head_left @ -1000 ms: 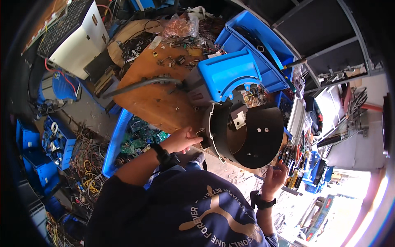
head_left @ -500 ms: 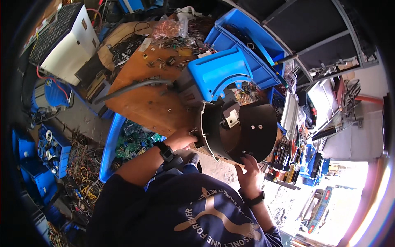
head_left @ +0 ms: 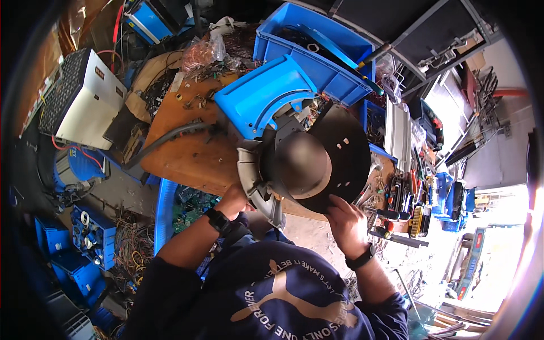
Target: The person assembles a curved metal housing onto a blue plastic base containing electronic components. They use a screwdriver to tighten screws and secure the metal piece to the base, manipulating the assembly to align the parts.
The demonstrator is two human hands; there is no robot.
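In front of me, a bulky machine housing (head_left: 351, 158) rests on the wooden worktop, with a wide black curved shroud facing me. A blue cover (head_left: 263, 93) forms its upper left part, and a grey curved rim (head_left: 249, 175) runs down its left side. The round middle of the opening is blurred. My left hand (head_left: 233, 202) is closed at the lower left of the grey rim, fingertips partly hidden. At the lower right edge of the black shroud, my right hand (head_left: 347, 224) grips with fingers against the black wall and thumb below.
A brown wooden worktop (head_left: 175, 156) carries scraps and a grey hose (head_left: 170, 141). Behind it stands a large blue crate (head_left: 334, 73). Hand tools (head_left: 408, 198) lie at the right. A blue bin of circuit boards (head_left: 164, 218) is at lower left, beside tangled cables (head_left: 133, 232).
The housing has turned and tilted, so its opening and inside face me more. The blue cover has shifted left and up. Both hands have moved along with it, staying at its lower edges.
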